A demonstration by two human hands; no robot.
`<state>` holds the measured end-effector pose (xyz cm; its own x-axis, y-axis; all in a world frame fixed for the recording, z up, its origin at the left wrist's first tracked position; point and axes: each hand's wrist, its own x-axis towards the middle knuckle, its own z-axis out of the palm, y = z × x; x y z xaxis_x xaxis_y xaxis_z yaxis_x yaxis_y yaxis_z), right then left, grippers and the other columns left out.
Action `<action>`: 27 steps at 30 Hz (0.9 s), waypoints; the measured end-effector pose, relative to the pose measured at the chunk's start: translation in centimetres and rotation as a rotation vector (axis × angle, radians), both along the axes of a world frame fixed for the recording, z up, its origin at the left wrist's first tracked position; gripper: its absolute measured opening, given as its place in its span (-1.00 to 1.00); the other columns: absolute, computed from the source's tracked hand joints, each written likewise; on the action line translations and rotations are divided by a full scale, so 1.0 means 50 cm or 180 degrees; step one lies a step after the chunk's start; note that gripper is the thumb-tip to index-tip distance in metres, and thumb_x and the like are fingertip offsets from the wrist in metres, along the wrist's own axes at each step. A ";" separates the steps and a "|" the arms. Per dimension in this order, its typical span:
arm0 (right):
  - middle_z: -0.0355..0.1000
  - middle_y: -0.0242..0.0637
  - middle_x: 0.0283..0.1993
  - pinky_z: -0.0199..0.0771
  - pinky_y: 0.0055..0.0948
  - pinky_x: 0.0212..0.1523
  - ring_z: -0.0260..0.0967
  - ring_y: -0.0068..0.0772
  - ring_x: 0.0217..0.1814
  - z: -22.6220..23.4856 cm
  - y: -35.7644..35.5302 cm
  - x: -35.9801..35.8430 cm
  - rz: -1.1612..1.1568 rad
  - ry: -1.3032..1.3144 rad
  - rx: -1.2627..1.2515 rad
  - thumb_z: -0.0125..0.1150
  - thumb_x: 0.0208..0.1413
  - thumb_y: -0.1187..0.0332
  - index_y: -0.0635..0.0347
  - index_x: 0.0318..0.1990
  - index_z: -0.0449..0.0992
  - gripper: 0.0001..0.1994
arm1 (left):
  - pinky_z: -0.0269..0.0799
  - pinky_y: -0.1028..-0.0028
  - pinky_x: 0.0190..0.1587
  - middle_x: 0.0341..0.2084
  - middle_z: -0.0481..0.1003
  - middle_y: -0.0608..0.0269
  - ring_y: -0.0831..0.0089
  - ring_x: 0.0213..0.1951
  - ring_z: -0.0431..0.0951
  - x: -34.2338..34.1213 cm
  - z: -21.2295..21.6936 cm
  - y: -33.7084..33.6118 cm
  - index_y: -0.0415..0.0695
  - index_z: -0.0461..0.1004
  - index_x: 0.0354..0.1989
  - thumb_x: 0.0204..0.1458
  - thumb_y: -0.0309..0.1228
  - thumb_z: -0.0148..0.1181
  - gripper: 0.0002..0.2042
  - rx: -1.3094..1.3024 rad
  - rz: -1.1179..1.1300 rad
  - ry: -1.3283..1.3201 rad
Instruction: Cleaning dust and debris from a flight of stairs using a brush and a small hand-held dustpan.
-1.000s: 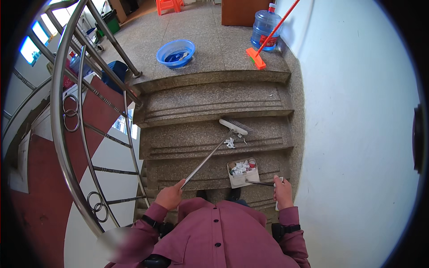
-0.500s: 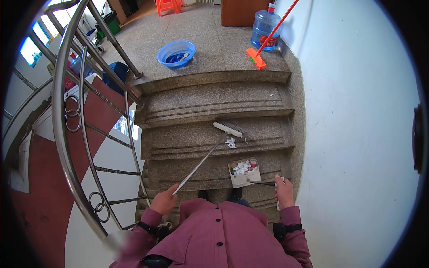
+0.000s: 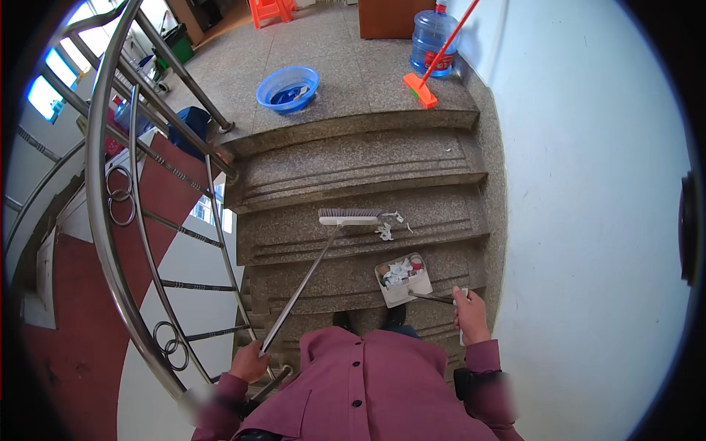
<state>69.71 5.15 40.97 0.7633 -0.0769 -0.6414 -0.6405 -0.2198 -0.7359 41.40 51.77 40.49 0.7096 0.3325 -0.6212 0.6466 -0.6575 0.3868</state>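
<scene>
My left hand is closed around the metal handle of a broom, whose white head with grey bristles lies on a stair tread. Just right of the bristles are crumpled white paper scraps. With my right hand I grip the handle of a white dustpan, which rests on the step below, tilted a little. Inside the pan are white paper scraps and a small red-and-white round item.
Granite stairs rise to a landing with a blue basin holding dark blue cloth, a water jug and an orange broom. A steel railing runs along the left, a white wall along the right. A small scrap lies higher up.
The broom head has swung left, away from the scraps, and turned level. My left hand has moved down and left. More scraps now show on the tread; the dustpan has barely moved.
</scene>
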 end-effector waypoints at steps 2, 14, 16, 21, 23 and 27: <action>0.22 -0.49 -0.59 0.11 -0.53 -0.71 0.14 -0.64 -0.72 0.007 0.001 -0.003 -0.0035 -0.0004 0.0007 0.20 0.26 0.02 0.08 -0.37 0.38 -0.66 | 0.46 -0.02 -0.16 -0.34 0.56 -0.24 -0.22 -0.18 0.56 0.017 0.011 -0.020 -0.27 0.48 -0.15 0.02 -0.25 0.26 -0.66 0.0362 -0.0221 -0.0042; 0.23 -0.49 -0.58 0.12 -0.54 -0.70 0.15 -0.66 -0.71 0.027 0.023 -0.018 -0.0037 -0.0064 0.0196 0.21 0.27 0.01 0.08 -0.36 0.36 -0.65 | 0.44 -0.02 -0.21 -0.36 0.54 -0.27 -0.29 -0.26 0.54 0.265 -0.061 -0.138 -0.30 0.39 -0.09 0.11 -0.34 0.09 -0.71 -0.1754 0.0580 -0.0066; 0.23 -0.49 -0.58 0.12 -0.54 -0.70 0.15 -0.66 -0.71 0.032 0.024 -0.019 -0.0051 -0.0074 0.0235 0.21 0.27 0.01 0.08 -0.35 0.36 -0.65 | 0.42 0.04 -0.26 -0.44 0.52 -0.23 -0.19 -0.36 0.53 0.284 -0.059 -0.152 -0.31 0.36 -0.10 0.11 -0.39 0.05 -0.73 -0.1266 0.0031 -0.0438; 0.24 -0.50 -0.57 0.12 -0.55 -0.71 0.16 -0.66 -0.71 0.051 0.041 -0.016 -0.0167 -0.0066 0.0373 0.21 0.27 0.03 0.06 -0.35 0.36 -0.67 | 0.40 0.11 -0.37 -0.51 0.48 -0.15 0.02 -0.48 0.52 0.273 -0.072 -0.149 -0.32 0.36 -0.14 0.11 -0.40 0.03 -0.76 -0.1144 -0.0232 -0.0568; 0.24 -0.50 -0.57 0.12 -0.55 -0.71 0.16 -0.67 -0.71 0.052 0.039 -0.015 -0.0226 -0.0063 0.0424 0.20 0.27 0.03 0.05 -0.35 0.37 -0.67 | 0.40 0.14 -0.40 -0.53 0.46 -0.13 0.09 -0.51 0.52 0.268 -0.055 -0.155 -0.32 0.36 -0.15 0.11 -0.40 0.03 -0.76 -0.1170 -0.0340 -0.0625; 0.23 -0.50 -0.57 0.12 -0.56 -0.71 0.15 -0.67 -0.71 0.056 0.037 -0.018 -0.0350 -0.0034 0.0472 0.21 0.27 0.04 0.04 -0.34 0.38 -0.69 | 0.30 0.43 -0.65 -0.62 0.38 0.29 0.51 -0.67 0.38 0.261 0.042 -0.177 -0.22 0.35 -0.18 0.16 -0.45 0.02 -0.87 -0.1741 0.0326 -0.0075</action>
